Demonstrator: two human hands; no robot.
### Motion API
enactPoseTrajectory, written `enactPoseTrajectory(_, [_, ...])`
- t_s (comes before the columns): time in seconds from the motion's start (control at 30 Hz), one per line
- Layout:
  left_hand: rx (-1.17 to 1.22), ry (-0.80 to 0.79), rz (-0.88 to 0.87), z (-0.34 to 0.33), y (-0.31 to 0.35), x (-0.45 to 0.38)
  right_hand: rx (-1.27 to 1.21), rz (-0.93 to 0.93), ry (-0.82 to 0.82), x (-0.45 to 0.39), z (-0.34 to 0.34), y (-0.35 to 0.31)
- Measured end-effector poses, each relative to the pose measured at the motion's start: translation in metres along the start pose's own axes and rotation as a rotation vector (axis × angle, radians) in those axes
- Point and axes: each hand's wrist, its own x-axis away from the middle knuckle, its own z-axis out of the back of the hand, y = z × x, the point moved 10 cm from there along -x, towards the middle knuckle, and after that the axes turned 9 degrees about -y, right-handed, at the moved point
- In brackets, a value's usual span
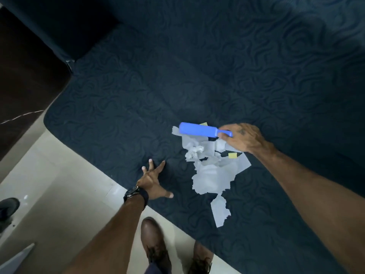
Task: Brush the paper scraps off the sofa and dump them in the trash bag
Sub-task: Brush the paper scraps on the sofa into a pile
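Our right hand [244,138] curls its fingers round the handle of the blue brush [199,130], whose head lies level over the far edge of the paper scraps [213,171]. Our left hand [153,181] rests flat on the sofa [138,91] seat near its front edge, fingers spread wide and straight, holding nothing; a dark watch [132,192] sits on that wrist. The scraps lie in a loose white heap on the dark patterned seat between our two hands, with one torn strip [220,212] apart toward the front edge and small yellow bits [232,155] among them. Below, our brown shoes [155,240] stand on the pale floor [59,194] beside the sofa.
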Motion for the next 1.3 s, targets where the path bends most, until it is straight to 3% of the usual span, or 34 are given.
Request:
enactPoseTrajectory(0.13, [0.011,-0.014,0.029,-0.001,-0.001,0.000,0.110,0.020,0.024,0.060,0.000,0.046])
enactPoseTrajectory(0.23, [-0.004,-0.023,0.035,0.000,0.000,0.000,0.043,-0.083,0.085,0.087,0.020,0.075])
enactPoseTrajectory(0.4, [-0.007,-0.028,0.059,-0.002,0.001,-0.002,-0.129,-0.244,0.136,0.057,0.030,0.084])
enactPoseTrajectory(0.53, [0.046,-0.032,0.049,-0.005,-0.002,-0.006,-0.262,-0.243,0.033,0.026,-0.009,0.065])
enactPoseTrajectory(0.8, [0.051,-0.033,0.051,-0.006,0.001,-0.005,0.076,-0.076,0.173,0.117,-0.038,0.079])
enactPoseTrajectory(1.1, [-0.022,-0.022,0.096,-0.002,0.001,-0.005,-0.130,-0.280,0.127,0.184,-0.054,0.126])
enactPoseTrajectory(1.3, [-0.040,-0.021,0.098,-0.002,0.006,-0.003,-0.366,-0.567,0.267,0.229,-0.096,0.182])
